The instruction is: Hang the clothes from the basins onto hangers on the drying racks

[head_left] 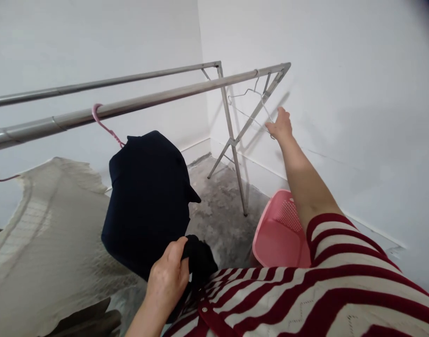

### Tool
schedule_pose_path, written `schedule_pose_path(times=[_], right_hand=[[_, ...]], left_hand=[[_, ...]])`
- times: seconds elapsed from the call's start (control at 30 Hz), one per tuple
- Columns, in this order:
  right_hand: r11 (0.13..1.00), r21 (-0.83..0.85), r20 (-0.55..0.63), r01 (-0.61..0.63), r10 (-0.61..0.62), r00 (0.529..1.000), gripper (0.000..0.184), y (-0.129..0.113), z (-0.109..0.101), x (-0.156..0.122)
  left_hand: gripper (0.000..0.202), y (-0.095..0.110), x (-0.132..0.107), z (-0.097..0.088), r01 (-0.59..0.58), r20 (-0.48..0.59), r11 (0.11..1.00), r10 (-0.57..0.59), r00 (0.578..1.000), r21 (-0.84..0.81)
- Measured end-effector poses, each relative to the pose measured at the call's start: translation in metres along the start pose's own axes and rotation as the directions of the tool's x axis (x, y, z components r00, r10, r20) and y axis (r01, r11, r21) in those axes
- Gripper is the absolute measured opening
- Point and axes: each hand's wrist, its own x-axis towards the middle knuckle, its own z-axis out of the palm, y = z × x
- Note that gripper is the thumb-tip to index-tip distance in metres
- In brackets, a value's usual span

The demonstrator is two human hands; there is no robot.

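My left hand (168, 271) is closed on a bunched black garment (199, 255), held low in front of my striped top. Out to the right, my right hand (280, 125) is at the lower corner of a thin wire hanger (251, 117), thumb and fingers around its end. The hanger's hook still rests over the front bar of a metal drying rack (165, 93). Just beyond my left hand, a dark navy garment (147, 201) hangs from a pink hanger (107, 126) on the same bar.
A cream knitted garment (42, 224) hangs at the left, with a darker brownish cloth (91, 320) below it. On the grey floor (217, 196), a pink plastic basket (277, 238) stands under my right arm. The rack's crossed legs (233, 145) stand near the wall corner.
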Motion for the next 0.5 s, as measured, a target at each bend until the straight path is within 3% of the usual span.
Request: schedule_pose_path(times=[0.07, 0.13, 0.2, 0.27, 0.33, 0.4, 0.5], right_hand=[[0.998, 0.036, 0.068, -0.055, 0.052, 0.996, 0.057, -0.006, 0.011, 0.014], [0.995, 0.087, 0.074, -0.057, 0.050, 0.996, 0.032, -0.013, 0.019, 0.022], [0.991, 0.133, -0.008, -0.024, 0.025, 1.000, 0.017, -0.017, 0.024, 0.024], [0.982, 0.189, -0.121, 0.019, 0.004, 0.993, 0.015, -0.018, 0.025, 0.015], [0.964, 0.258, -0.202, 0.056, -0.003, 0.979, 0.017, -0.014, 0.024, -0.012], [0.936, 0.343, -0.233, 0.082, 0.001, 0.972, 0.021, -0.003, 0.026, -0.060], [0.839, 0.542, -0.141, 0.059, 0.022, 0.990, 0.025, 0.017, 0.032, -0.147]], left_hand=[[0.031, 0.002, 0.000, 0.001, 0.018, 0.024, 0.999, -0.018, 1.000, 0.030], [0.029, 0.003, 0.000, 0.001, 0.045, 0.022, 0.997, -0.046, 0.999, 0.066], [0.027, 0.003, 0.000, 0.002, 0.065, 0.006, 0.993, -0.066, 0.998, 0.096], [0.023, 0.000, 0.003, 0.002, 0.080, -0.004, 0.990, -0.080, 0.997, 0.114], [0.020, -0.004, 0.007, 0.001, 0.101, -0.006, 0.988, -0.101, 0.995, 0.119], [0.018, -0.010, 0.015, -0.001, 0.138, -0.020, 0.983, -0.137, 0.990, 0.123], [0.018, -0.017, 0.035, -0.007, 0.204, -0.015, 0.967, -0.205, 0.979, 0.149]])
